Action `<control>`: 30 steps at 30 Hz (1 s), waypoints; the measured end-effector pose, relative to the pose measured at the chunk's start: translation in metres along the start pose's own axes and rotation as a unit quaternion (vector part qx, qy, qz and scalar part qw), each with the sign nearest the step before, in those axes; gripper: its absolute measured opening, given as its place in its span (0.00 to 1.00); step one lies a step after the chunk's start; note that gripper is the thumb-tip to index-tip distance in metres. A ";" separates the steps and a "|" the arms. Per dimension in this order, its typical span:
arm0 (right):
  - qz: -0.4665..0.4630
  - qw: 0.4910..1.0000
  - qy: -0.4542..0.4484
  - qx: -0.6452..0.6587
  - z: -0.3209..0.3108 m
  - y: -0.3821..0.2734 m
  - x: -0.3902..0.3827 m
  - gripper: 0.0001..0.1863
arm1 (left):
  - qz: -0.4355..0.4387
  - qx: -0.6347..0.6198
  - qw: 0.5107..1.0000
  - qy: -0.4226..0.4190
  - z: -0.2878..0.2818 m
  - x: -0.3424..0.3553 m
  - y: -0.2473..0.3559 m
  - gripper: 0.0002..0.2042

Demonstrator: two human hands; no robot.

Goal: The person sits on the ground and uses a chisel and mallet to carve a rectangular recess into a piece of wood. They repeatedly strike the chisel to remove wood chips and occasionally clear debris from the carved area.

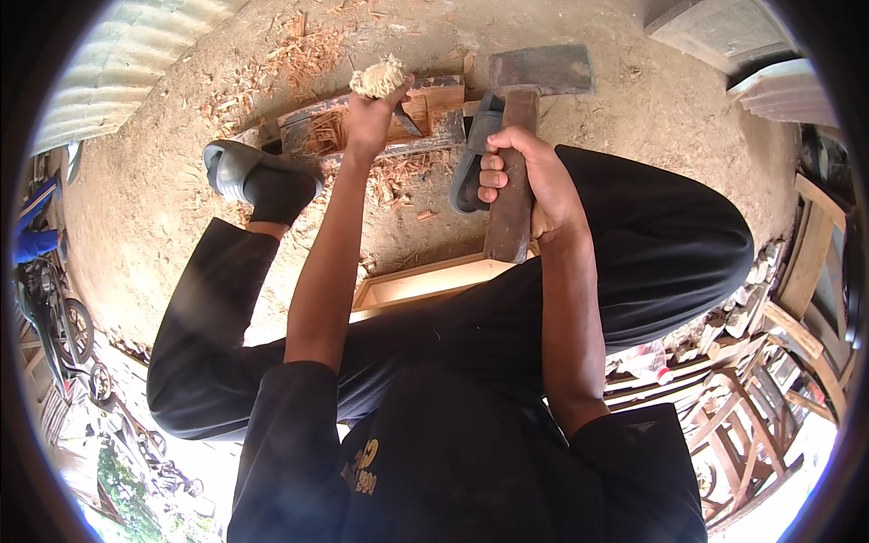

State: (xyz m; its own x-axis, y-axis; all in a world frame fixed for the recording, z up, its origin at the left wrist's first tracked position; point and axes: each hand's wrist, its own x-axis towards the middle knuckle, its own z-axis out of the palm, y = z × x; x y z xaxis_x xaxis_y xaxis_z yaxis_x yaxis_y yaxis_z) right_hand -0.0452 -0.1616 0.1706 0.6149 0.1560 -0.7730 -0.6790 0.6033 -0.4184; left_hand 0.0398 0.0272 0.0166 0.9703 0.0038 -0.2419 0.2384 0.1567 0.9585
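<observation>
My left hand [369, 122] is closed around a chisel, whose pale, frayed handle end [380, 79] sticks up above the fist. The dark chisel blade [407, 121] slants down over a wooden block [444, 98] on the ground. A hollow with chips inside is cut into this block; I cannot tell whether the blade touches it. In my right hand [534, 181] is a mallet, gripped by its thick brown handle [511, 213]. The dark mallet head [541, 70] is raised to the right of the block, apart from the chisel.
My sandalled feet [258, 172] flank the block. Wood shavings [290, 59] litter the dirt floor. A pale wooden frame [416, 281] lies near my legs. Scrap wood [742, 425] is piled at the right, motorbikes [68, 317] stand at the left, and corrugated sheets [100, 72] edge the far side.
</observation>
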 end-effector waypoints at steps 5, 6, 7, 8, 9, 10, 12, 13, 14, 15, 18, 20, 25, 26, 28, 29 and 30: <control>-0.005 1.000 -0.011 -0.012 0.003 0.002 -0.003 0.08 | -0.039 0.120 0.992 -0.010 0.001 -0.013 0.009 0.16; -0.004 1.000 -0.015 -0.015 0.002 0.003 -0.003 0.08 | -0.066 0.144 0.987 -0.014 0.003 -0.014 0.010 0.17; 0.000 1.000 -0.019 -0.019 0.001 0.005 -0.003 0.07 | -0.044 0.081 0.996 0.000 0.005 -0.017 0.005 0.18; 0.004 0.999 -0.025 -0.024 0.000 0.007 -0.003 0.07 | -0.021 0.017 1.000 0.014 0.006 -0.020 -0.005 0.19; 0.007 0.999 -0.028 -0.029 -0.002 0.008 -0.003 0.07 | 0.003 -0.049 0.998 0.027 0.009 -0.022 -0.010 0.20; 0.006 0.999 -0.026 -0.036 -0.001 0.008 -0.003 0.07 | 0.008 0.009 1.000 0.019 0.008 -0.022 -0.014 0.20; 0.007 0.999 -0.015 -0.049 -0.001 0.012 -0.007 0.07 | 0.015 0.121 0.992 0.003 0.009 -0.027 -0.019 0.20; 0.005 0.999 -0.014 -0.052 -0.004 0.013 -0.006 0.07 | 0.019 0.177 0.984 -0.006 0.009 -0.029 -0.021 0.20; 0.003 0.998 -0.018 -0.056 -0.005 0.013 -0.005 0.07 | 0.010 0.179 0.984 -0.012 0.006 -0.028 -0.026 0.22; 0.002 0.998 -0.021 -0.061 -0.005 0.012 -0.005 0.07 | 0.002 0.180 0.983 -0.018 0.002 -0.028 -0.030 0.23; -0.003 0.997 0.002 -0.073 0.001 0.013 -0.013 0.09 | 0.015 0.188 0.982 -0.026 0.000 -0.027 -0.033 0.24; -0.024 0.993 0.014 -0.116 0.006 0.013 -0.016 0.08 | 0.044 0.198 0.979 -0.035 0.002 -0.026 -0.033 0.23; -0.118 0.973 0.014 -0.200 0.022 0.032 -0.022 0.08 | 0.059 0.097 0.991 -0.075 0.012 -0.028 -0.041 0.15; -0.144 0.965 0.019 -0.217 0.024 0.033 -0.023 0.09 | 0.101 0.051 0.992 -0.065 0.021 -0.031 -0.042 0.14; -0.198 0.945 0.015 -0.260 0.045 0.026 -0.034 0.08 | 0.085 -0.019 0.995 -0.050 0.020 -0.032 -0.044 0.15; -0.223 0.935 0.010 -0.275 0.056 0.021 -0.042 0.07 | 0.082 -0.033 0.996 -0.032 0.018 -0.029 -0.055 0.16; -0.267 0.924 -0.009 -0.275 0.070 0.017 -0.051 0.06 | 0.076 -0.046 0.996 -0.014 0.015 -0.030 -0.069 0.17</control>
State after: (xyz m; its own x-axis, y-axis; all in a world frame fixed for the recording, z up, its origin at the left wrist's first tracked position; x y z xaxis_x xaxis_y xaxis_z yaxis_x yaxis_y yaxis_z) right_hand -0.0603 -0.1044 0.2361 0.9240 -0.0332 -0.3810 -0.3756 0.1091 -0.9203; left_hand -0.0053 0.0017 -0.0399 0.9959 0.0073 -0.0896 0.0851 0.2463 0.9655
